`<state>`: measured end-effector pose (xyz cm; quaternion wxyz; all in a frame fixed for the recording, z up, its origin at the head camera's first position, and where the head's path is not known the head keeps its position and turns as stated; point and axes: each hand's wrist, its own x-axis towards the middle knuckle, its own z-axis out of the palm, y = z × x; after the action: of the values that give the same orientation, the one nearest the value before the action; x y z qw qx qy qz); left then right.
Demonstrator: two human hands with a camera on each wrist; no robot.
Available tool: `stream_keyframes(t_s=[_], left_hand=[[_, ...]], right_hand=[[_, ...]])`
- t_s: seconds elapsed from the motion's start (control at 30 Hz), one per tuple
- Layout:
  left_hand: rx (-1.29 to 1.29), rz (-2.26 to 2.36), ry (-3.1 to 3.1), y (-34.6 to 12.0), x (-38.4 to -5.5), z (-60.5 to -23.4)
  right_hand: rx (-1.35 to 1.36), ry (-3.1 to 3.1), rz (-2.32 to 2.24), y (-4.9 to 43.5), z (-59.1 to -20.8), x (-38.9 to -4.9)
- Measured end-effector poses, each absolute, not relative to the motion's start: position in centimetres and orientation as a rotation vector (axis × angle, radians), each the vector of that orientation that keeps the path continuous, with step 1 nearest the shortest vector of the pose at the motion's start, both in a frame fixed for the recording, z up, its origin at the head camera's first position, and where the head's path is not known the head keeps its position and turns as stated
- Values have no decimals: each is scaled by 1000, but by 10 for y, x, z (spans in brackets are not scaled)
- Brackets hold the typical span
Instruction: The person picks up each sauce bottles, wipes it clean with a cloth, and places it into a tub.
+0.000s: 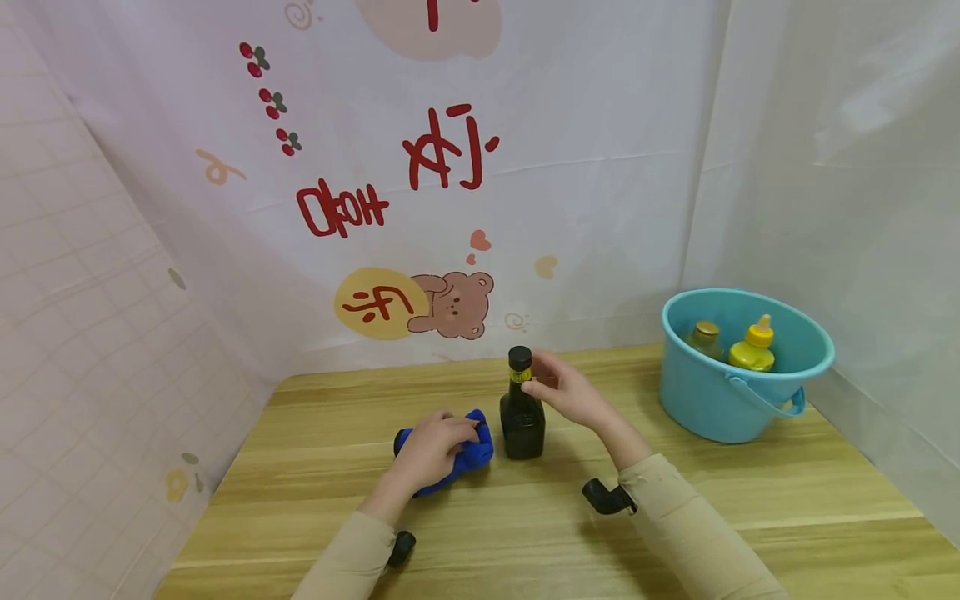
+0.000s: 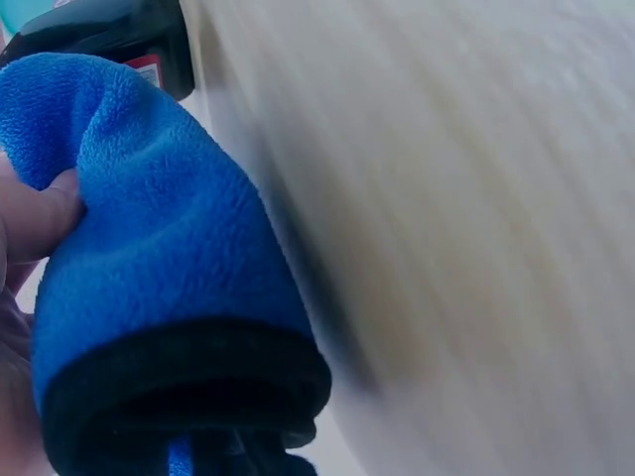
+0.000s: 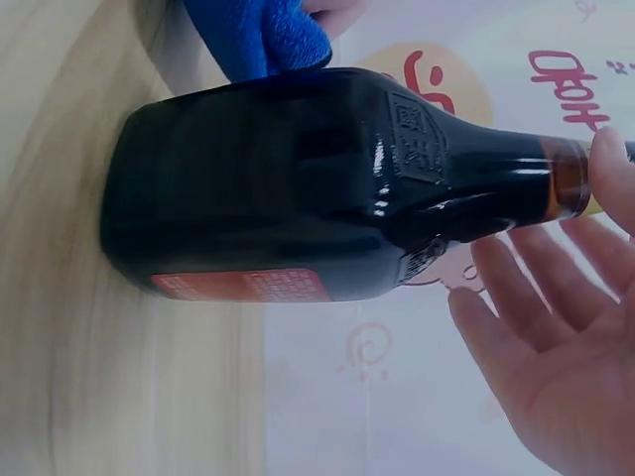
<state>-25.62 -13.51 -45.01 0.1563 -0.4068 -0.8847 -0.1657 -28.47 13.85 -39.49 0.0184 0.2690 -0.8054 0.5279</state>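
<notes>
My left hand (image 1: 433,450) grips a bunched blue cloth (image 1: 474,451) with dark edging, low over the table left of the bottle. In the left wrist view, the thumb presses into the folds of the fluffy cloth (image 2: 164,218). A dark glass bottle (image 1: 522,425) with a black cap and a yellow neck band stands upright on the table. My right hand (image 1: 567,392) is at the bottle's neck from the right. In the right wrist view, its thumb overlaps the neck of the bottle (image 3: 248,188), while the other fingers spread loosely beside it. A red label shows low on the bottle's side.
At the right of the wooden table (image 1: 315,517) stands a light blue bucket (image 1: 712,408). Inside it are a yellow squeeze bottle (image 1: 752,354) and a gold-capped bottle (image 1: 705,337). A white printed sheet (image 1: 600,208) hangs behind the table.
</notes>
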Motion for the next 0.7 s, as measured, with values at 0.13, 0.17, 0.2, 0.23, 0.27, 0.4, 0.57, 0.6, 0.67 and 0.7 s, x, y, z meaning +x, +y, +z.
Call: stream_keyframes(t_s=[0.13, 0.17, 0.2, 0.23, 0.27, 0.4, 0.57, 0.6, 0.67, 0.7], left_hand=[[-1139, -489, -2497, -140, -254, -447], [-1131, -498, -2487, -141, -253, -445], [-1123, -507, -2475, -141, -251, -444], [-1114, -523, -2465, -142, -250, -442], [-1110, -531, -2451, -143, -249, -441], [-1083, -569, -2410, -146, -246, -435], [-1036, -614, -2388, -151, -243, -430], [-1027, -622, -2385, -152, -243, -429], [-1017, -633, -2377, -154, -242, -428], [-1014, -642, -2373, -155, -242, -428]], right_hand=[[770, -2455, 1575, 136, -389, -284], [751, -2448, 1556, 135, -388, -283], [734, -2444, 1542, 134, -386, -282], [718, -2444, 1525, 133, -385, -282], [701, -2443, 1516, 133, -384, -281], [674, -2439, 1457, 130, -381, -280], [633, -2444, 1405, 125, -378, -279], [618, -2449, 1393, 124, -378, -278], [599, -2457, 1356, 122, -377, -278], [587, -2463, 1337, 122, -377, -278]])
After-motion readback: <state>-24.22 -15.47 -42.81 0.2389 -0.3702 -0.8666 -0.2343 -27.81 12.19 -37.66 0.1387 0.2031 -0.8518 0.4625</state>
